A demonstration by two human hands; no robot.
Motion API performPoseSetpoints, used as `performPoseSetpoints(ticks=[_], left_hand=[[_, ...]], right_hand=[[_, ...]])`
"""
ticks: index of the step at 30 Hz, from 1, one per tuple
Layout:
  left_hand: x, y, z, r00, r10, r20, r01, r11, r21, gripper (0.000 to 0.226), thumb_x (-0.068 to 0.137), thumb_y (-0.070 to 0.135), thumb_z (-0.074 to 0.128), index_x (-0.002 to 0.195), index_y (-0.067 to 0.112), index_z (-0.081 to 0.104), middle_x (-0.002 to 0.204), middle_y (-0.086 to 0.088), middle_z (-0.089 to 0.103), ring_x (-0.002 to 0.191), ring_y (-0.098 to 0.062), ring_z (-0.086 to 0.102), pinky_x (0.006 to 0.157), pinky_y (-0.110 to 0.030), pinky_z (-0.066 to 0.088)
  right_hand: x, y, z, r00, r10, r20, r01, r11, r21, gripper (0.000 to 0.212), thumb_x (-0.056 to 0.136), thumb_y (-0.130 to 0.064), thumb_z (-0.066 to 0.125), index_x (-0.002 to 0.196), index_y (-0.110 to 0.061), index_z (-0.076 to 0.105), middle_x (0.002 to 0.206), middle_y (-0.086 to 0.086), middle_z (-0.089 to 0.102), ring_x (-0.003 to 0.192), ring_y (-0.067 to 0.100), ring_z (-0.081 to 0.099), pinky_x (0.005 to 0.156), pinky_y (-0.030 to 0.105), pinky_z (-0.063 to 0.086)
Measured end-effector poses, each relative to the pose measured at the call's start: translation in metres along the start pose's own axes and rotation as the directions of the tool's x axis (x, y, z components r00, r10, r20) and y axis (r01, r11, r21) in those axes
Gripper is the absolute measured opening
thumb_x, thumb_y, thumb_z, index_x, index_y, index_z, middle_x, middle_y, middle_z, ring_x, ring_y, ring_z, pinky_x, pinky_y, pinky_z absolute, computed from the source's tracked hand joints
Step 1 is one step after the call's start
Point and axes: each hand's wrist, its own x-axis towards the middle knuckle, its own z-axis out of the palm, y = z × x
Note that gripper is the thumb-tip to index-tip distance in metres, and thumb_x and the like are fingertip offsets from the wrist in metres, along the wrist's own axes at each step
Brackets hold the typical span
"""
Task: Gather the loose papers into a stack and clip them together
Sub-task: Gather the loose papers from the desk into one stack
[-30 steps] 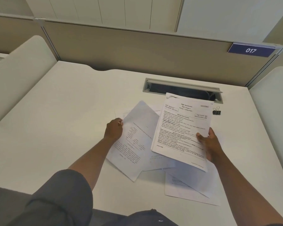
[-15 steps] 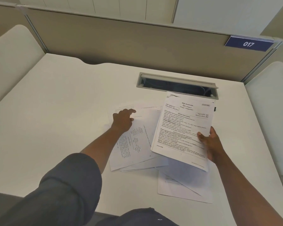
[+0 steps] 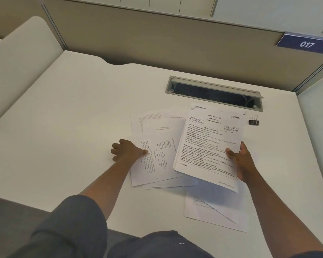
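On the white desk (image 3: 73,118), the right hand (image 3: 240,161) grips a raised stack (image 3: 207,144) by its right edge, thumb on the top page, while the left hand (image 3: 127,150) pinches the left edge of a loose sheet (image 3: 157,157) lying on the scattered papers (image 3: 157,125). The binder clip (image 3: 254,120) sits on the desk just right of the stack's top corner, near the cable slot (image 3: 213,93), below the 017 sign (image 3: 306,44).

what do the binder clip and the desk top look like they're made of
Binder clip: looks like metal, with a matte black body and thin bright wire handles that catch the light; too small to be sure.
Desk top: seems to be a smooth white laminate or coated board, with an even matte surface, no grain and only soft reflections. The core material cannot be seen.
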Motion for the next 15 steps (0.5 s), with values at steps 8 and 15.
performPoseSetpoints(ticks=[8,15], left_hand=[[-0.006,-0.004,0.004,0.999,0.003,0.051,0.003,0.992,-0.126,0.092,0.063,0.03,0.091,0.129,0.002,0.033,0.131,-0.02,0.044,0.122,-0.036,0.05,0.093,-0.045,0.047],[-0.001,-0.013,0.004,0.998,0.051,0.03,-0.046,0.985,-0.164,0.07,0.067,0.026,0.088,0.119,0.004,0.046,0.121,-0.017,0.056,0.113,-0.037,0.059,0.09,-0.044,0.051]], right_hand=[[-0.004,0.0,0.011,1.0,0.003,0.026,-0.003,1.0,-0.002,0.046,0.093,-0.004,0.061,0.135,-0.017,0.048,0.126,0.002,0.066,0.105,0.027,0.067,0.082,0.045,0.056],[-0.007,0.002,0.013,1.0,-0.008,0.024,0.008,1.0,-0.013,0.046,0.093,-0.004,0.062,0.135,-0.016,0.048,0.126,0.002,0.065,0.107,0.027,0.066,0.09,0.05,0.054]])
